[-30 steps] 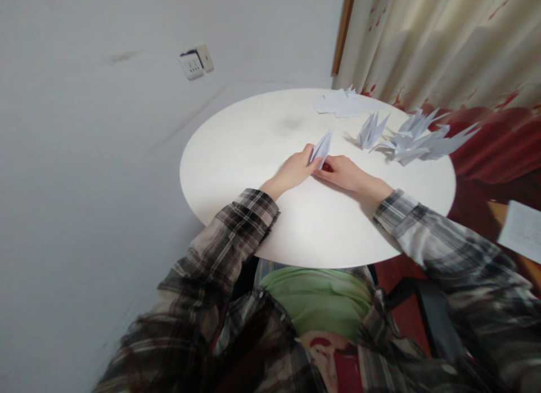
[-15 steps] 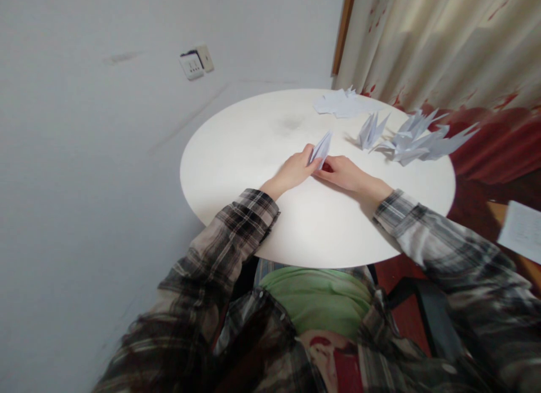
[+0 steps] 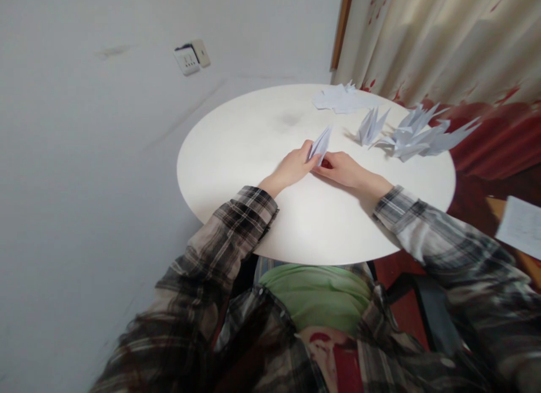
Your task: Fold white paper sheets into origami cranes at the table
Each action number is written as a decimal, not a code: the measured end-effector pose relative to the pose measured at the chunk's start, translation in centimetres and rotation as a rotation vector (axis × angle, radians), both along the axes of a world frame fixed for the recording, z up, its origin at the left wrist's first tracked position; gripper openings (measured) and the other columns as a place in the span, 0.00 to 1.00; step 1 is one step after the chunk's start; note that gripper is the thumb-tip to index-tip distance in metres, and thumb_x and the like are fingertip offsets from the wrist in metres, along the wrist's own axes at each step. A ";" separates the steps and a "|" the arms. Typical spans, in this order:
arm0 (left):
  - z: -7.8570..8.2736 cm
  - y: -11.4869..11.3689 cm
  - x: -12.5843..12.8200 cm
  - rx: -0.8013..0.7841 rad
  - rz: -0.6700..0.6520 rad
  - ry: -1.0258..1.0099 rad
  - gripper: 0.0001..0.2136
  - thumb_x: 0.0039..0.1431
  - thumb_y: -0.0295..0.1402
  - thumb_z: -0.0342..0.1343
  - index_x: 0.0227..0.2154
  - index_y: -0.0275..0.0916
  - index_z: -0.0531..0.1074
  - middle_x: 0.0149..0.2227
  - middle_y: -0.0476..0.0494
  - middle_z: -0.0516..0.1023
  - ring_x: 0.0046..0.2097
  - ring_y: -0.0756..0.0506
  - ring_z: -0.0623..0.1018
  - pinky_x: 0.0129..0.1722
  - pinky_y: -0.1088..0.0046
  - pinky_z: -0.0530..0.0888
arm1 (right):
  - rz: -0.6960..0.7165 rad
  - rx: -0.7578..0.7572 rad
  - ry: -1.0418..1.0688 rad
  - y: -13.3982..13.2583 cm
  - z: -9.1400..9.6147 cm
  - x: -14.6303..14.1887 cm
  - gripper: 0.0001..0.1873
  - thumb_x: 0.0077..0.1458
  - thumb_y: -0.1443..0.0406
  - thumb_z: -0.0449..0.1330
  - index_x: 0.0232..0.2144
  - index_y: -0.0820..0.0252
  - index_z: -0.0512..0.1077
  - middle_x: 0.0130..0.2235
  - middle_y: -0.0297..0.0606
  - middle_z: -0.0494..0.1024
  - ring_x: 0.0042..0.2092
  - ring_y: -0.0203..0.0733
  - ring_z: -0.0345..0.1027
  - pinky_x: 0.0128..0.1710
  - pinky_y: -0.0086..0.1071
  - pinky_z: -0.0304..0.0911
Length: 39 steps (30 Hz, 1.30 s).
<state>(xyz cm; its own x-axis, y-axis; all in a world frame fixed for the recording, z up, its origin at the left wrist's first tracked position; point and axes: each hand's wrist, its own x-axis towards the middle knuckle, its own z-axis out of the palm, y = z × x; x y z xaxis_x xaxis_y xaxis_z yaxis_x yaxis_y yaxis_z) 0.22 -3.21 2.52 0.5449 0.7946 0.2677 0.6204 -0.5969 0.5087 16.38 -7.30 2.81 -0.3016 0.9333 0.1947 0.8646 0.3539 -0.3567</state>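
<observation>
A narrow piece of folded white paper stands tilted above the middle of the table, its point away from me. My left hand is closed on its left side, thumb in front. From the right, my right hand pinches at the paper's lower end; its fingertips are partly hidden behind the left thumb. Just beyond, to the right, stands a pointed folded paper piece. Beside that is a cluster of folded paper cranes with pointed wings and tails.
The round white table stands near a grey wall with a socket. Flat paper sheets lie at its far edge. A curtain hangs behind to the right. A printed sheet lies on a lower surface at right.
The view has shifted slightly, so the table sits a little higher in the picture. Both hands keep their hold on the folded paper, with hardly any visible movement.
</observation>
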 end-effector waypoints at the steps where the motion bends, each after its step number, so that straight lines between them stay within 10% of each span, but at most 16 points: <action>1: 0.1 0.0 0.0 -0.001 0.001 0.002 0.13 0.62 0.41 0.43 0.44 0.39 0.62 0.33 0.42 0.75 0.34 0.47 0.73 0.36 0.70 0.68 | 0.001 -0.002 0.002 0.0 0.0 0.0 0.14 0.57 0.57 0.53 0.35 0.62 0.71 0.31 0.41 0.75 0.31 0.40 0.64 0.33 0.32 0.53; 39: 0.2 -0.2 0.0 0.003 0.000 -0.003 0.13 0.62 0.40 0.44 0.45 0.39 0.62 0.31 0.44 0.74 0.33 0.47 0.72 0.35 0.71 0.67 | 0.033 0.022 0.036 0.0 -0.2 0.2 0.14 0.57 0.58 0.53 0.35 0.63 0.72 0.31 0.41 0.76 0.31 0.39 0.65 0.32 0.32 0.53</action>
<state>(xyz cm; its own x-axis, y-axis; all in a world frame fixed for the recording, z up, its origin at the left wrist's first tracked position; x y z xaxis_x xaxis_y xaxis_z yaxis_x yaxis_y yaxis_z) 0.22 -3.36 2.73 0.5444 0.7935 0.2722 0.6184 -0.5989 0.5089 16.56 -7.25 2.64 -0.3246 0.9184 0.2262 0.8389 0.3900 -0.3796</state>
